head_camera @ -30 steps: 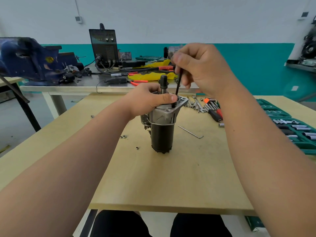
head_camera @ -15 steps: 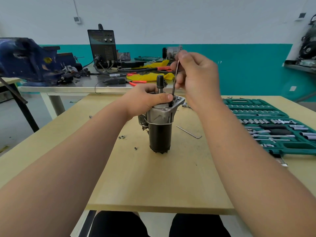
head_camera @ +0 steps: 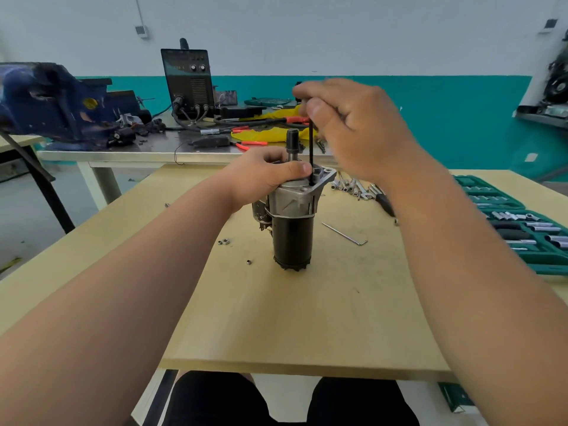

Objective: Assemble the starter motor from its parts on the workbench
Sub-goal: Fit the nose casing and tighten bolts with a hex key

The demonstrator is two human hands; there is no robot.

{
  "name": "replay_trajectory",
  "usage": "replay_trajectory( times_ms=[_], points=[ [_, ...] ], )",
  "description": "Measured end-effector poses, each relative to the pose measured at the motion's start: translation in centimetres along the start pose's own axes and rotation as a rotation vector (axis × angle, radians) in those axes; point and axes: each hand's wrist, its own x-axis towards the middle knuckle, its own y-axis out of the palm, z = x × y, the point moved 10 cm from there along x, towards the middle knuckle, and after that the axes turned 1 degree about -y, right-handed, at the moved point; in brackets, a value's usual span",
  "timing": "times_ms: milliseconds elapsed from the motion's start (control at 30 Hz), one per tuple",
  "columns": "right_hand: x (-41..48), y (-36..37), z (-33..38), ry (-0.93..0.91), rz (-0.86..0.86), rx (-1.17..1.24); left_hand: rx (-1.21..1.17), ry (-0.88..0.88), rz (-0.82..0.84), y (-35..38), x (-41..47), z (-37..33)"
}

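Note:
The starter motor stands upright in the middle of the wooden bench, black body below, grey metal housing on top, its shaft pointing up. My left hand grips the top housing, thumb lying across its front. My right hand pinches the upper end of a thin black hex key, which stands vertical with its tip in the housing flange beside my left thumb.
A second hex key lies right of the motor. Small nuts lie to its left. Loose wrenches and a green socket set case sit at the right. A blue vise and a welder stand on the steel table behind.
My right hand has turned over the hex key, fingers now spread to the right. The key still stands in the flange. My left hand keeps its hold on the housing.

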Motion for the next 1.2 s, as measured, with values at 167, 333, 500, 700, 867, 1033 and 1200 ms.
replay_trajectory(
  times_ms=[167,333,500,700,867,1033,1200],
  points=[
    [1.6,-0.5,-0.4,0.114,0.144,0.06,-0.013,-0.007,-0.001,-0.1,0.2,0.4],
    [1.0,2.8,-3.7,0.517,0.177,0.622,-0.027,0.005,0.001,0.2,0.0,0.1],
    [-0.6,5.2,-5.4,0.687,-0.064,1.286,-0.039,0.011,0.005,0.1,0.1,0.0],
    [-2.5,0.0,-1.8,0.18,-0.448,0.157,-0.04,0.017,-0.001,0.2,0.1,-0.1],
    [-0.5,0.5,-0.5,0.114,-0.092,0.063,-0.038,0.033,0.022,0.3,0.2,-0.1],
    [0.1,0.2,-1.4,0.167,0.141,0.282,-0.034,0.024,0.032,0.3,0.5,0.5],
    [1.4,0.5,-2.8,0.258,0.109,0.22,-0.045,0.05,0.04,0.7,0.1,-0.2]
  ],
)
